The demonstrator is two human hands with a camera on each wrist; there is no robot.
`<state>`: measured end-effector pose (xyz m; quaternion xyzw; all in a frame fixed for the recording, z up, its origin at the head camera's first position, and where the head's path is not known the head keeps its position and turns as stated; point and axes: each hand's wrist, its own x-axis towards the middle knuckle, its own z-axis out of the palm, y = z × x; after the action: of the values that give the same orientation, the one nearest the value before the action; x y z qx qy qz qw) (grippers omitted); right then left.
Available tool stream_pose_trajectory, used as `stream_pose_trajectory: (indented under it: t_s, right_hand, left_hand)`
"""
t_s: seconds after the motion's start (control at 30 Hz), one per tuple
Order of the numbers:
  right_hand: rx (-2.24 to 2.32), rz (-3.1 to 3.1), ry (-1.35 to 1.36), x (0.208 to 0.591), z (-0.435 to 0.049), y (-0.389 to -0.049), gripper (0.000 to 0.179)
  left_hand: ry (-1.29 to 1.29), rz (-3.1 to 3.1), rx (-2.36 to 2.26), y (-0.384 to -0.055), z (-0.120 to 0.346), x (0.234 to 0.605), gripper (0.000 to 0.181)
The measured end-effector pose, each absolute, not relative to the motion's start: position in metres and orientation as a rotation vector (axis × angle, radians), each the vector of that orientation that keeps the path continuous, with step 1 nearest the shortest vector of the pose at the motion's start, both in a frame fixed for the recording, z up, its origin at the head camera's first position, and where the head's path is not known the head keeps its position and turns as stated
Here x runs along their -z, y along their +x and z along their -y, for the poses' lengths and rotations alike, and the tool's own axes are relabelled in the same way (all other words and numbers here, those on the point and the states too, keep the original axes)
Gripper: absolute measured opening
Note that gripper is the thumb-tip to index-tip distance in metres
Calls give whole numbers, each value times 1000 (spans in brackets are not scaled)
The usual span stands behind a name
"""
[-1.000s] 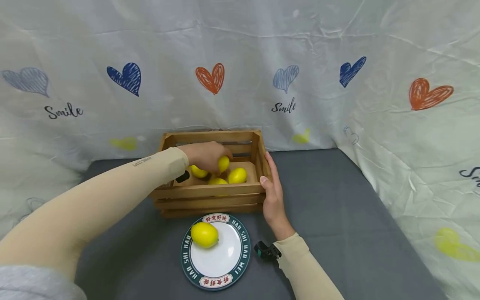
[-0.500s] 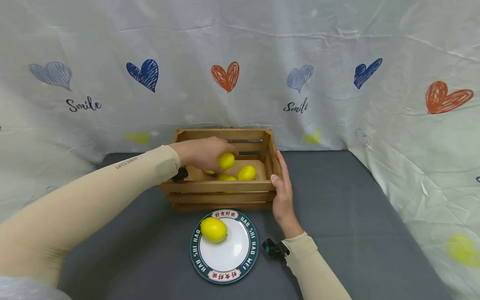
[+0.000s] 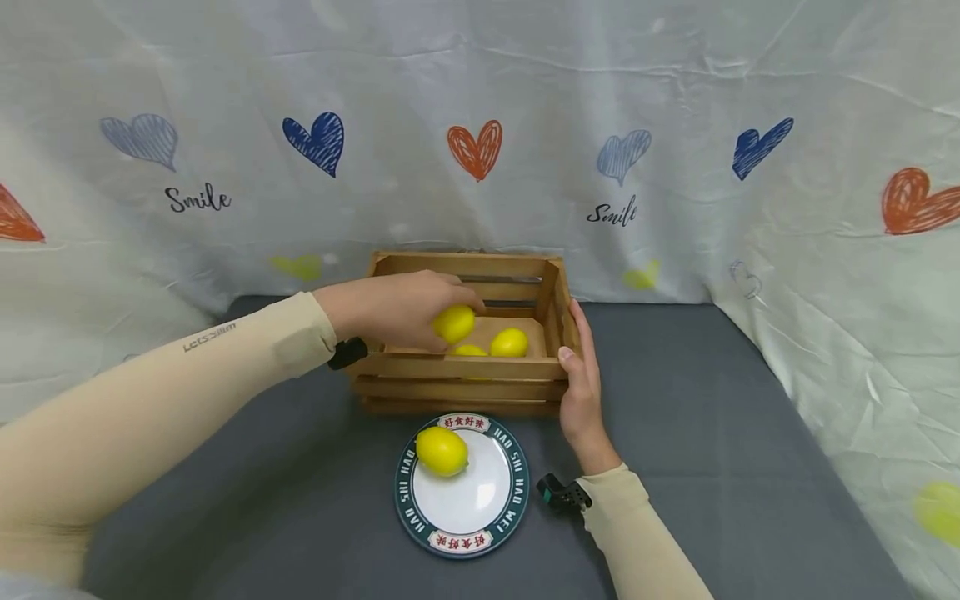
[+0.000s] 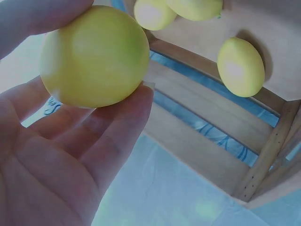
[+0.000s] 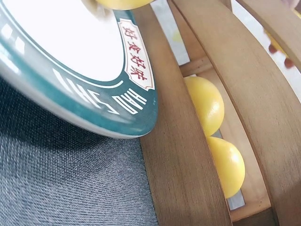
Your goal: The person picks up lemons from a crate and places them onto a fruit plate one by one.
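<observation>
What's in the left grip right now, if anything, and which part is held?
The left grip holds a lemon by its rounded sides, between thumb and fingers.

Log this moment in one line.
left hand: holds lemon over crate; right hand: touches crate's right side; plate: bears another lemon

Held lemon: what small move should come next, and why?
I'd probably raise the held lemon a little: the left hand grips it at the crate, whose top front slat lies between it and the plate, where bare white surface shows beside another lemon.
</observation>
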<state>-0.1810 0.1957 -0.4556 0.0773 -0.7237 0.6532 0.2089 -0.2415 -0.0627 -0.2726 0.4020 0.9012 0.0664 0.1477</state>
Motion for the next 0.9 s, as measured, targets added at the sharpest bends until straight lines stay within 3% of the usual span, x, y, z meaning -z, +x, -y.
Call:
stream_pose_trajectory:
  t_s: [0.9]
  right_hand:
    - [-1822,2027,214,454,-196,-182,71]
  left_hand:
    - [1354,-2522,-179,-174,67,256,66]
